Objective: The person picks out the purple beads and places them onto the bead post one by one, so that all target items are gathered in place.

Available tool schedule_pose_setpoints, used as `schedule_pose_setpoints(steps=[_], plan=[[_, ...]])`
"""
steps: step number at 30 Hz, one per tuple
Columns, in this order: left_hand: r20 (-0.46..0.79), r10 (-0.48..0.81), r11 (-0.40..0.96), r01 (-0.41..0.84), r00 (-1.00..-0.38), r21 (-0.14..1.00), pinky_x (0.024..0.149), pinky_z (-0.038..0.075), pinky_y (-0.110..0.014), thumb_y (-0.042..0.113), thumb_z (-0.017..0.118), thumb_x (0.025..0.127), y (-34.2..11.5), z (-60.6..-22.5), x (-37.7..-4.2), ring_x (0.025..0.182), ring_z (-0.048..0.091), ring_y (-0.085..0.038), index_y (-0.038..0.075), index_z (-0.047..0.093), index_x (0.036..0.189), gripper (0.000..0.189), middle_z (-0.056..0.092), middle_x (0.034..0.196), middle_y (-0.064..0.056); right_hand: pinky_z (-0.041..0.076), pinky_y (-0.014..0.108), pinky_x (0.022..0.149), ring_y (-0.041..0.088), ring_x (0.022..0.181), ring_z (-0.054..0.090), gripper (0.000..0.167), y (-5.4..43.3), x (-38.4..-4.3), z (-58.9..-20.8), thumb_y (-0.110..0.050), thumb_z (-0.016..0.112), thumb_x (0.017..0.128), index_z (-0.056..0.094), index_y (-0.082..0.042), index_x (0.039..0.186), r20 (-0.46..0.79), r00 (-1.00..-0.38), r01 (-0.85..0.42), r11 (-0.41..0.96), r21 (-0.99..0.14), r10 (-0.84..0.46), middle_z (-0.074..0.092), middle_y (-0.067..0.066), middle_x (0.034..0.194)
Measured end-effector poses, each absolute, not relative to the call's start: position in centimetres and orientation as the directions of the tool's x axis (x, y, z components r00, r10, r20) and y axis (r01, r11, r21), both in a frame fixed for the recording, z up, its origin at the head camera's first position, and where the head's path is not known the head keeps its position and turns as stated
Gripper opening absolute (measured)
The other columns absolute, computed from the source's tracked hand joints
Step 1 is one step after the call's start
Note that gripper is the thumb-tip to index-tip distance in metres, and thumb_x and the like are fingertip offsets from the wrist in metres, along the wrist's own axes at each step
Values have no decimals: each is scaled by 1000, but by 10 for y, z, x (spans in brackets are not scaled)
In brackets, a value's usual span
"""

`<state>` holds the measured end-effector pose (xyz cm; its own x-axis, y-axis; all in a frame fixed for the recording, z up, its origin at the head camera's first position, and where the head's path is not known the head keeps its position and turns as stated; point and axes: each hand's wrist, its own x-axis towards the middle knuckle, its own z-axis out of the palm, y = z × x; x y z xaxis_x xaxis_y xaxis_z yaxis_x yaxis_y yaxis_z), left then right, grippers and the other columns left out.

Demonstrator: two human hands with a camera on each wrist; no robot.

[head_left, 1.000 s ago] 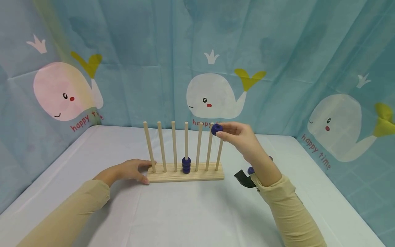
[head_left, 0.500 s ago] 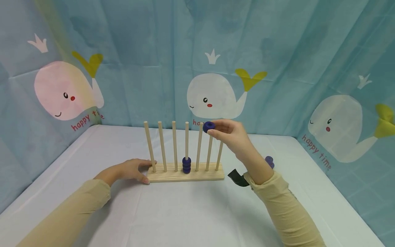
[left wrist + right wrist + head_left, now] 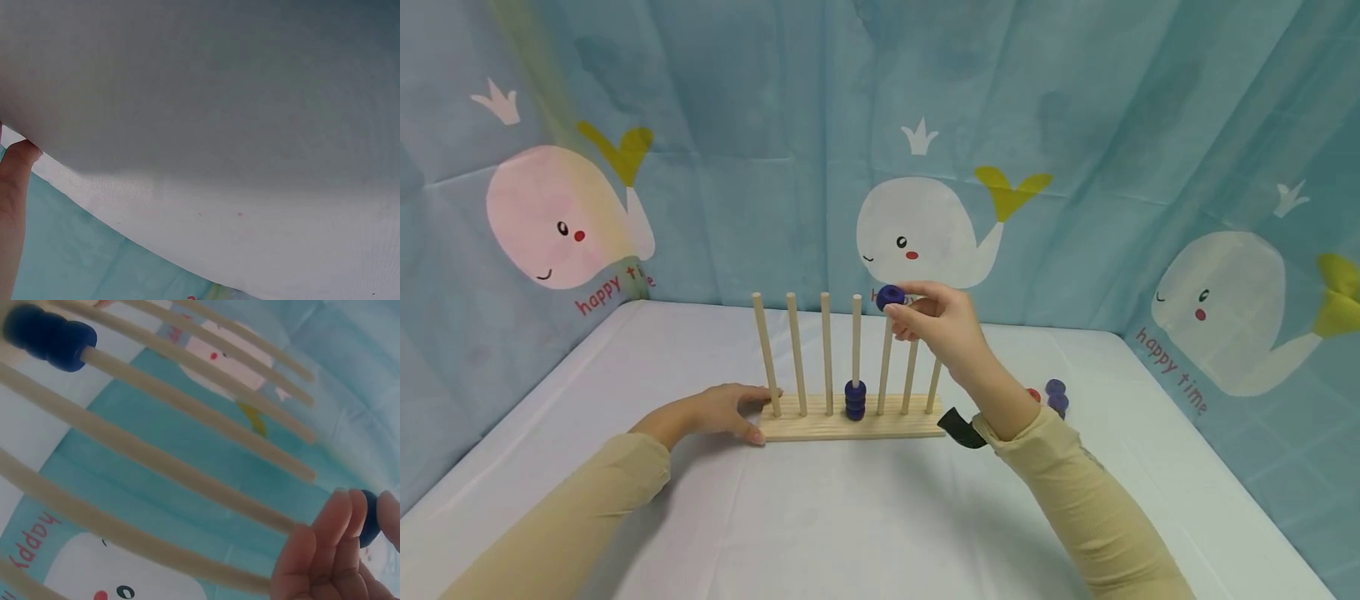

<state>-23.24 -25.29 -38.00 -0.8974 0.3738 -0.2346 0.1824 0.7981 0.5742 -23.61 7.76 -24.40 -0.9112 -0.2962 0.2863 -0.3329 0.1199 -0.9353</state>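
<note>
A wooden peg rack [image 3: 850,429] with several upright pegs stands on the white table. Blue beads [image 3: 855,400] are stacked low on its middle peg, and show in the right wrist view as a blue stack [image 3: 50,337]. At the rack's left end my left hand [image 3: 718,412] holds the base, thumb at the front corner and fingers toward the back. My right hand [image 3: 943,325] pinches another blue bead [image 3: 891,297] between thumb and fingers, at the top of the peg just right of the stack. In the right wrist view, fingers partly hide this bead [image 3: 370,519].
Right of the rack, a red bead [image 3: 1033,394] and purple-blue beads [image 3: 1056,388] lie on the table [image 3: 820,517], partly behind the right forearm. A dark strap [image 3: 961,429] sticks out from the right wrist. A whale-print curtain [image 3: 737,208] hangs behind.
My right hand has carried the pinched bead leftward and slightly up, past the two right-hand pegs. The red bead has come into view behind the forearm. My left hand stays on the rack.
</note>
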Motion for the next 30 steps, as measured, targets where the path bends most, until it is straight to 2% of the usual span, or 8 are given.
schedule_pose_setpoints(steps=[9,18,30], plan=[[-245,366,798,168,-898,579,104,21,-69,35,85,73,-251,-379,-232,134,27,-53,5,48,143,84,39,146,-27,58,31,60,14,53,62,37,56,-239,-247,-6,69,90,61,4,124,347,-897,-372,45,-927,-273,65,5,63],[-237,376,808,192,-896,557,103,22,-69,36,84,74,-252,-378,-232,133,28,-54,6,48,143,83,41,145,-28,57,30,55,14,48,61,40,41,-247,-254,-8,68,91,58,4,128,354,-897,-374,30,-927,-265,63,5,60],[-241,370,805,180,-897,565,104,22,-69,35,84,74,-252,-378,-233,134,28,-53,5,48,143,83,40,145,-28,58,31,58,13,48,61,42,36,-246,-254,-7,67,92,55,6,131,357,-897,-382,48,-923,-259,63,5,60]])
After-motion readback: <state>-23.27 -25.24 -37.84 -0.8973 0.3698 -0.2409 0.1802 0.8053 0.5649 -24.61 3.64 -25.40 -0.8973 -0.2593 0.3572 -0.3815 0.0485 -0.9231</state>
